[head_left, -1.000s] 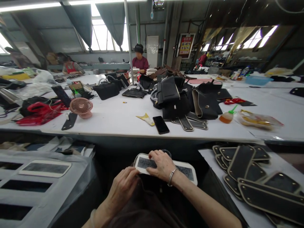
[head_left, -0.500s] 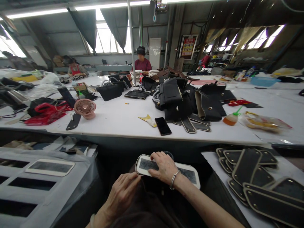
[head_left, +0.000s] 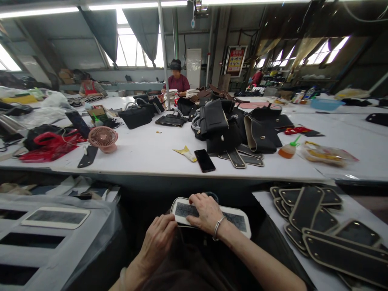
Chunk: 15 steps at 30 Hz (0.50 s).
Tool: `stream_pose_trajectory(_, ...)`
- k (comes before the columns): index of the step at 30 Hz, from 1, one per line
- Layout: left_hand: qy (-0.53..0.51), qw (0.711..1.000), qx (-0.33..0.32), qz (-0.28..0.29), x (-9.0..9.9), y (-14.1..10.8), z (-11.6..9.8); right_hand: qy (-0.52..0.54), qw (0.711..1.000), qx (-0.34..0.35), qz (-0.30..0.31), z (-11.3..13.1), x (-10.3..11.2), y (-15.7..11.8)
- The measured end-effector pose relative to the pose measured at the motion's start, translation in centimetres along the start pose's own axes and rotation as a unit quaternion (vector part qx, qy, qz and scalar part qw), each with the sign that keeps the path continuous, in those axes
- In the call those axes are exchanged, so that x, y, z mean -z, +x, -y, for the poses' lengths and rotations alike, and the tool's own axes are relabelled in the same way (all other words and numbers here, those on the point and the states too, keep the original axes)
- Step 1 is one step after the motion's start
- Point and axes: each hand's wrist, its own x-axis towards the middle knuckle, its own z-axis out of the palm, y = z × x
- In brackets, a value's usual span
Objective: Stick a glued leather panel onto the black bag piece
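Observation:
Over my lap lies a long panel (head_left: 235, 218) with rounded corners, a white border and a dark grey mottled middle. My right hand (head_left: 207, 213), a bangle at its wrist, is laid across this panel, thumb and fingers gripping it. At the panel's left end, my left hand (head_left: 160, 238) has its fingers drawn together in a pinch against the edge. What the left fingertips grip, beyond the panel's edge, is too small to see. A similar white-bordered panel (head_left: 34, 218) rests on the grey slatted surface to the left.
Several black strap pieces with pale edging (head_left: 306, 210) are piled on the right-hand surface. On the white table (head_left: 145, 161) are a phone (head_left: 205, 161), a pink fan (head_left: 103, 139), black bags (head_left: 214, 119) and a bottle of amber liquid (head_left: 287, 151). Co-workers sit beyond.
The left fingers have curled from stretched out into a pinch at the panel's left edge. The right hand keeps its place on the panel. The whole view has shifted slightly.

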Motion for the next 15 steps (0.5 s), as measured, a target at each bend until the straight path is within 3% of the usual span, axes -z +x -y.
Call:
stream_pose_trajectory(9, -0.033, 0.999, -0.026, 0.027, 1.2, 1.1, 0.3, -0.020, 0.999, 0.031, -0.016, 0.1, -0.2, -0.5)
stream_pose_trajectory(15, -0.118, 0.990, 0.043, 0.066, 2.4, 2.1, 0.7, -0.017, 0.995, 0.100, -0.001, 0.5, -0.2, -0.9)
